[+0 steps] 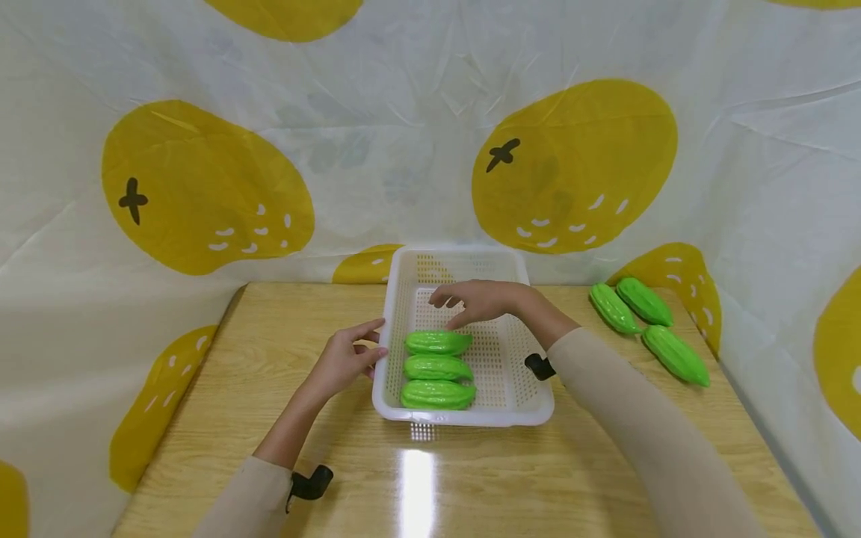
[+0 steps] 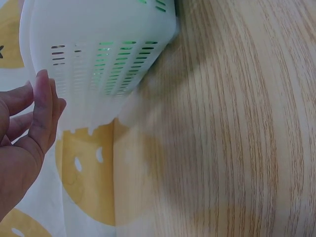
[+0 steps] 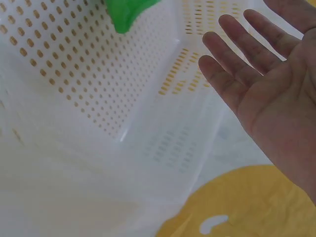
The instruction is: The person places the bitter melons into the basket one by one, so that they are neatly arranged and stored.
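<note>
Three bright green toy bitter gourds (image 1: 439, 342) lie in a row along the left side of a white plastic basket (image 1: 464, 418). My left hand (image 1: 341, 362) is at the basket's left rim, its thumb and fingertips touching the outside; in the left wrist view its fingers (image 2: 43, 106) are fairly straight against the slotted wall. Over the basket's far half hovers my right hand (image 1: 480, 299), its thumb beside the farthest gourd. In the right wrist view that palm faces the camera with fingers (image 3: 229, 54) spread loosely and nothing in them.
Three more bitter gourds (image 1: 675, 354) lie on the wooden table (image 1: 303, 314) at the far right. A curtain (image 1: 403, 149) printed with yellow fruit hangs behind the table and along its sides, close to the basket's far end.
</note>
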{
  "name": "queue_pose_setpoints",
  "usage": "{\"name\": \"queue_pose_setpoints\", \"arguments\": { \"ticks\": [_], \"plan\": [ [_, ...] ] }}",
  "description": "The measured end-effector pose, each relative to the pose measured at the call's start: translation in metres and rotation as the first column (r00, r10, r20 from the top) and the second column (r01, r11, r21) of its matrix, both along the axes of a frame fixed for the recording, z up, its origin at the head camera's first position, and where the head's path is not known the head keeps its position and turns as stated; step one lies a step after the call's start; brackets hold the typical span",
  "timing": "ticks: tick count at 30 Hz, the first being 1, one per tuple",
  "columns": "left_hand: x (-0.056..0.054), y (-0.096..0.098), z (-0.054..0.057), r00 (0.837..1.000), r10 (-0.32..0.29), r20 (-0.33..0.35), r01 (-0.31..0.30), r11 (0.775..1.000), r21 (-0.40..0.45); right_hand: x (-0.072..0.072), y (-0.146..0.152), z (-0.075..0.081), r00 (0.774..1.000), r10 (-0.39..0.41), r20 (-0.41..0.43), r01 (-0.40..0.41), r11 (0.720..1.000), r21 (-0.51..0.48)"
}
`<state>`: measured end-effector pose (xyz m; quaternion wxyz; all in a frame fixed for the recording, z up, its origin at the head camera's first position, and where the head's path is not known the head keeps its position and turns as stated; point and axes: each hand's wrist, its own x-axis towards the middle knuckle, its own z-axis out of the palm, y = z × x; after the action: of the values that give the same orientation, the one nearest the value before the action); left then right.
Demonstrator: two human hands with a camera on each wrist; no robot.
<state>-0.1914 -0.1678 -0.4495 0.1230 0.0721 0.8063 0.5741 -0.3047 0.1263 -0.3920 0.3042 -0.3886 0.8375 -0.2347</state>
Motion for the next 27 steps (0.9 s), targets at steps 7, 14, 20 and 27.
{"name": "queue_pose_setpoints", "arguments": {
  "ticks": [7,14,20,27],
  "plan": [
    [-0.001,0.001,-0.001,1.0,0.011,0.006,-0.011,1.0,-0.017,0.01,0.022,0.022,0.995,-0.087,-0.043,0.083,0.993,-0.084],
    [0.0,0.0,-0.001,1.0,0.01,0.01,-0.01,1.0,-0.024,0.024,0.051,0.029,0.98,-0.165,-0.107,0.141,0.969,-0.203],
    [-0.001,-0.002,0.0,1.0,0.005,-0.001,-0.005,0.999,-0.035,0.038,0.077,0.025,0.959,-0.253,-0.131,0.207,0.935,-0.288],
    [-0.001,-0.001,-0.002,1.0,0.005,0.004,-0.005,1.0,-0.029,0.048,0.108,0.016,0.932,-0.353,-0.086,0.298,0.878,-0.374]
  ]
}}
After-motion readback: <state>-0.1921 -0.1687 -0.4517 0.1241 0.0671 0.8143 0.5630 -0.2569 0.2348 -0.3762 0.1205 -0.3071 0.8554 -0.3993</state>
